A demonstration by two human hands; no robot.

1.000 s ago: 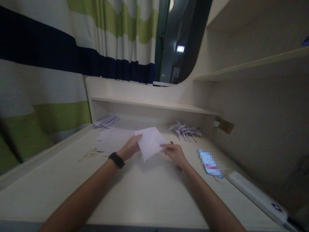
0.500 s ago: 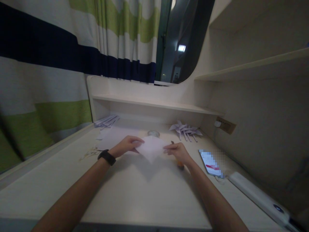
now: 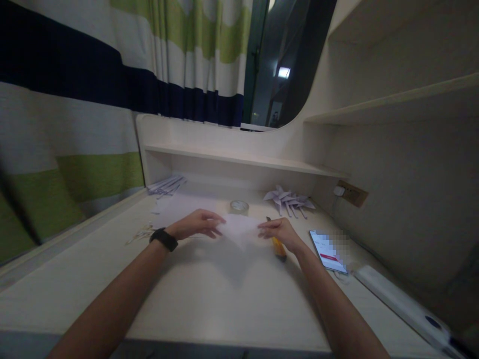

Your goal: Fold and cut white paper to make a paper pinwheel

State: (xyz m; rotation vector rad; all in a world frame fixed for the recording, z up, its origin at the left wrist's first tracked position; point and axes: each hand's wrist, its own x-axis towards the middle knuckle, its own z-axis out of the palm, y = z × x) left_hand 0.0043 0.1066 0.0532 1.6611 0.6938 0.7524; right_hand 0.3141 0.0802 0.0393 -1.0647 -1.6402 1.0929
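Two Hands on One Paper Sheet

Both hands pinched the white paper sheet (image 3: 239, 227) low over the bench (image 3: 209, 294): left hand (image 3: 198, 223) gripped its left edge, right hand (image 3: 279, 230) its right edge. Folding appeared at an early stage; no finished shape showed in the sheet. Behind the sheet stood a tape roll (image 3: 239, 206); right of it lay a yellow cutter (image 3: 279, 247), then a phone (image 3: 328, 244). Folded paper pinwheels (image 3: 288, 199) lay behind-right.

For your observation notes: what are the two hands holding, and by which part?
A white sheet of paper, held between both hands: left hand at its left edge, right hand at its right edge.
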